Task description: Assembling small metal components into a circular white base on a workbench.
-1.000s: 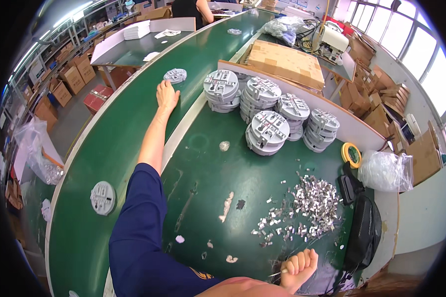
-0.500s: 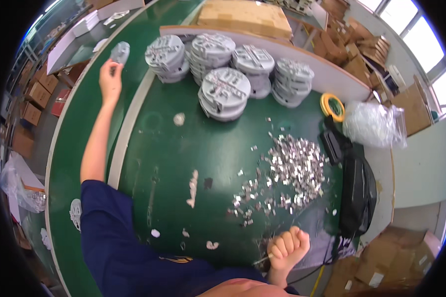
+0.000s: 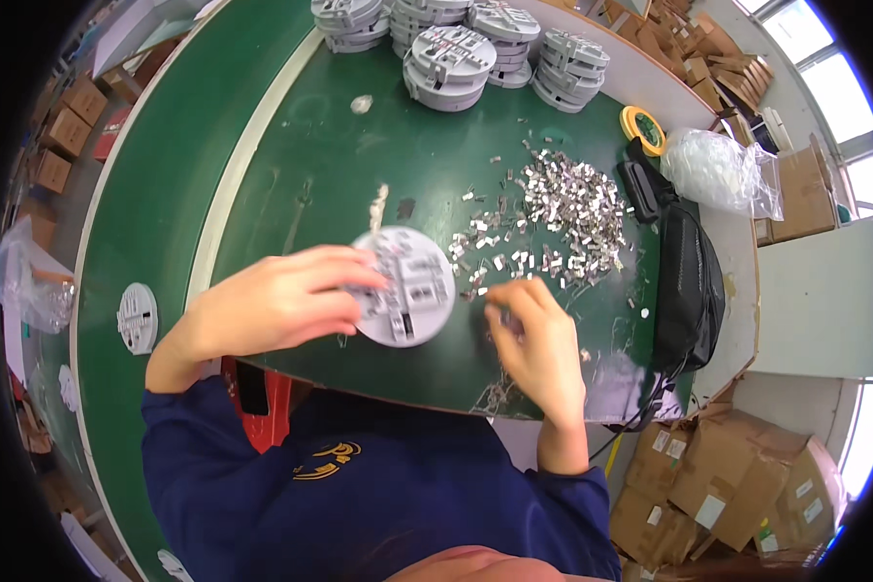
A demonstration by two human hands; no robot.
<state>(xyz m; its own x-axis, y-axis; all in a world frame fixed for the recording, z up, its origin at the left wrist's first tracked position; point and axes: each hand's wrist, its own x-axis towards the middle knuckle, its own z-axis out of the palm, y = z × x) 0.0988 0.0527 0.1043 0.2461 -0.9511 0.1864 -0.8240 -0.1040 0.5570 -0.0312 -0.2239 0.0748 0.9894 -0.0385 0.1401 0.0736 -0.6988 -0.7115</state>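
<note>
A round grey plastic disc (image 3: 419, 301) with raised ribs and dark slots is over the near part of the green table, in front of me. My left hand (image 3: 281, 299) grips its left rim, fingers spread over the top; the thumb is mostly hidden. To the right of the disc is my right hand (image 3: 533, 335), its index finger and thumb curled close together by the near edge of a pile of small shiny metal pieces (image 3: 577, 213). Whatever lies between those fingers, if anything, is too small to make out.
Several stacks of similar discs (image 3: 451, 66) stand at the back. A yellow tape roll (image 3: 642, 131), a clear plastic bag (image 3: 713, 170) and a black bag (image 3: 687, 291) line the right side. On the green strip at left lies another disc (image 3: 138, 318).
My left hand has come back from the far left strip with the grey disc, now in front of me. My right hand has moved forward toward the metal pieces. The view has tilted down.
</note>
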